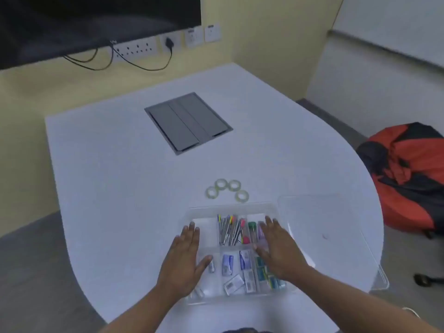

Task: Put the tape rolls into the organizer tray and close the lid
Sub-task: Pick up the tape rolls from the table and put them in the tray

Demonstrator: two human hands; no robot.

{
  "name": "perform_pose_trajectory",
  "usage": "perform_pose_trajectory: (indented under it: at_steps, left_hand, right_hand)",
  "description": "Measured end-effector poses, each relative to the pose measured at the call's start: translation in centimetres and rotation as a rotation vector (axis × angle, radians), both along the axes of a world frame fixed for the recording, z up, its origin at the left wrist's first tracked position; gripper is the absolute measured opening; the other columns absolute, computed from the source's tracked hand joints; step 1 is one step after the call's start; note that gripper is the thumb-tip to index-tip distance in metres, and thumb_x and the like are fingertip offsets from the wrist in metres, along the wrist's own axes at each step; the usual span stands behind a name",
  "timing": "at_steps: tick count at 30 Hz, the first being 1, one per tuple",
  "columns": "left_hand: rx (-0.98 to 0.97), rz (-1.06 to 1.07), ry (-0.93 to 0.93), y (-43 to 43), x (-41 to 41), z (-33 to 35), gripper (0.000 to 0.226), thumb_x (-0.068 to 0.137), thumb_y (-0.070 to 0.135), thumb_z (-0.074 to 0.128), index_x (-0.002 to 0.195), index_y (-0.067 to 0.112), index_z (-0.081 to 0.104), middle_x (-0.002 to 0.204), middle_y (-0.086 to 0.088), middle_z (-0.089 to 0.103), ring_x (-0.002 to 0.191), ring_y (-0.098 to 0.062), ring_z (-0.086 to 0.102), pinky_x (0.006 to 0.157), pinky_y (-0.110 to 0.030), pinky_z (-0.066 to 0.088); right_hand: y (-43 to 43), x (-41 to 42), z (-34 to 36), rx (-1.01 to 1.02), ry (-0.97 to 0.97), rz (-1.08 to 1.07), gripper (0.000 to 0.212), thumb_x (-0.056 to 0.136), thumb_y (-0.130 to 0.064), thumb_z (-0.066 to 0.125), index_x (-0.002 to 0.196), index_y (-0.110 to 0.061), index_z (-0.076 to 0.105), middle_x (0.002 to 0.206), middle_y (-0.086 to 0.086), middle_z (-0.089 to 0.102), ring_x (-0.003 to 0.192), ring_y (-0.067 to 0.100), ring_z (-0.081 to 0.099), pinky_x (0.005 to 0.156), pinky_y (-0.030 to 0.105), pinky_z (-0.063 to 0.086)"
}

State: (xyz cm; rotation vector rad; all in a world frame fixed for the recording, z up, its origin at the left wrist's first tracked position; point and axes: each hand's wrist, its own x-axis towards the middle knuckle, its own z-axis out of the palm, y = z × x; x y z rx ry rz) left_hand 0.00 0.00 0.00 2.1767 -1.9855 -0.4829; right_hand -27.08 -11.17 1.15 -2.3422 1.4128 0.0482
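Observation:
A clear plastic organizer tray [230, 209] lies near the table's front edge, its compartments holding pens, small packets and boxes. Its clear lid [334, 239] lies flat on the table to the right, touching the tray. Several clear tape rolls [227, 190] lie in a loose arc on the table just beyond the tray. My left hand [186, 258] hovers flat over the tray's left side, fingers spread. My right hand [280, 248] is spread flat over the tray's right side. Neither hand holds anything.
A grey cable hatch [188, 122] is set into the white table [120, 176] further back. A red and black beanbag [408, 174] sits on the floor at the right. A dark screen and wall sockets with cables are behind the table.

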Motion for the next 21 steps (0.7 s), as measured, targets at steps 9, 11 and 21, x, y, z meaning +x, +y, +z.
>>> perform_pose_trajectory:
  at_steps: [9,11,21]
  left_hand:
    - [0.081,-0.040,-0.020,2.3,-0.3,-3.0,0.080,0.091,0.066,0.014,0.148,0.017,-0.014,0.156,0.004,-0.023,0.138,-0.008,-0.035,0.114,-0.023,-0.016]
    - [0.080,-0.058,0.001,2.2,-0.1,-3.1,0.080,0.089,0.067,0.011,0.146,0.019,-0.017,0.156,0.005,-0.025,0.137,-0.005,-0.036,0.113,-0.021,-0.018]
    - [0.047,-0.155,0.192,0.6,3.1,-2.2,0.076,0.091,0.065,0.024,0.147,0.027,-0.011,0.156,0.015,-0.016,0.142,-0.001,-0.020,0.115,-0.019,-0.002]
  right_hand:
    - [2.5,-1.4,-2.5,0.028,0.192,0.105,0.078,0.095,-0.065,0.021,0.156,-0.023,-0.002,0.163,-0.002,-0.006,0.149,0.017,-0.011,0.120,0.035,-0.004]
    - [2.7,-1.6,-2.7,0.041,0.206,0.103,0.078,0.094,-0.066,0.021,0.155,-0.025,-0.006,0.163,-0.003,-0.010,0.148,0.015,-0.015,0.120,0.035,-0.005]
    - [3.7,-1.3,-2.3,0.081,0.218,0.027,0.078,0.095,-0.064,0.029,0.155,-0.027,-0.004,0.163,-0.004,-0.008,0.148,0.014,-0.013,0.119,0.033,-0.005]
